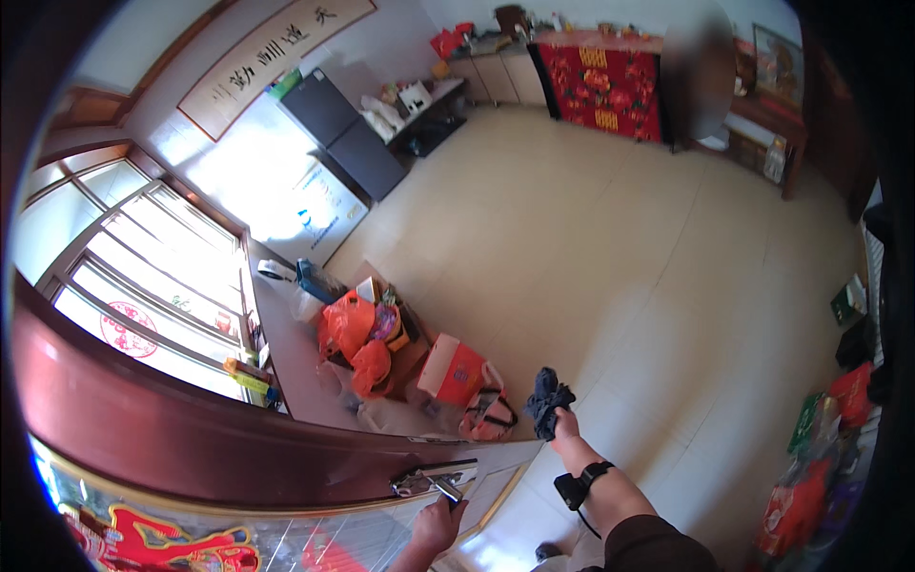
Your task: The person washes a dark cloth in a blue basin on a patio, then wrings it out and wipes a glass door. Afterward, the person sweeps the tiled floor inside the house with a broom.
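Note:
My left hand [435,528] grips the metal lever handle [449,489] on a door that has a red decoration on its face. Bunched in my right hand [565,426] is a dark cloth [548,402], held near the door's far edge, over the tiled floor. A black device is strapped around my right wrist, with a cable hanging from it. The handle's plate [414,480] is fixed to the door near its edge.
Red plastic bags [349,323] and a red and white box [450,368] sit beyond the door, below a window. More bags [795,504] lie along the right side. A fridge [347,136] stands at the back left. A person [699,82] is at the far wall, by a table.

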Demonstrator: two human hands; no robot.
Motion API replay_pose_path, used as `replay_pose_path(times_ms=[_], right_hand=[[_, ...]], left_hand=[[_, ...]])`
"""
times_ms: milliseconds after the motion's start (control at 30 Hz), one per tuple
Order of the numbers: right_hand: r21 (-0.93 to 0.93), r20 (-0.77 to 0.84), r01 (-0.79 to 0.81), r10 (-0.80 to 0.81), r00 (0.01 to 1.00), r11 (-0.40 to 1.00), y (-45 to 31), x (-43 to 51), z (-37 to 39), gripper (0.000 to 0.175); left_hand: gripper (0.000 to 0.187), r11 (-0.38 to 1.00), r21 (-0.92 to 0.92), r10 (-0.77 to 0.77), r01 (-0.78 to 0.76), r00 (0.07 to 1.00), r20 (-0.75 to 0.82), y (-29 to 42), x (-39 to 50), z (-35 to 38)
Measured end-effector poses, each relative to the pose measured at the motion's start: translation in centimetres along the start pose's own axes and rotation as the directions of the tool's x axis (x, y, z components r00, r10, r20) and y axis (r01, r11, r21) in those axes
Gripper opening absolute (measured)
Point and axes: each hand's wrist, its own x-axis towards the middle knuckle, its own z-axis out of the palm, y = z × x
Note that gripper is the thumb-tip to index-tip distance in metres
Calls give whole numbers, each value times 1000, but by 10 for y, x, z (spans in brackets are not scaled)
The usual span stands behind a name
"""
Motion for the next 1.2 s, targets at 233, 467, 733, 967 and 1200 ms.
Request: replay_pose_path(times_ms=[233,467,733,967,1200], right_hand=[[-494,178,-57,166,970,867,-137,-86,-15,43],[-994,81,103,-382,921,37,-138,-219,-97,68],[-900,235,398,-569,788,179,-54,-471,-92,67],[-470,-174,568,-702,691,676,48,-652,-126,62],[-644,-763,24,-645,42,764,265,-827,-240,35]], left_hand=[[49,995,97,-38,27,993,113,10,-7,-18],[38,842,-11,518,-539,815,-262,36,-45,-57],[108,95,-226,958,-969,27,285,134,-127,33],[80,-51,-458,793,-888,-315,521,125,-246,113],[44,-63,-518,665,-853,-422,616,103,-371,166]])
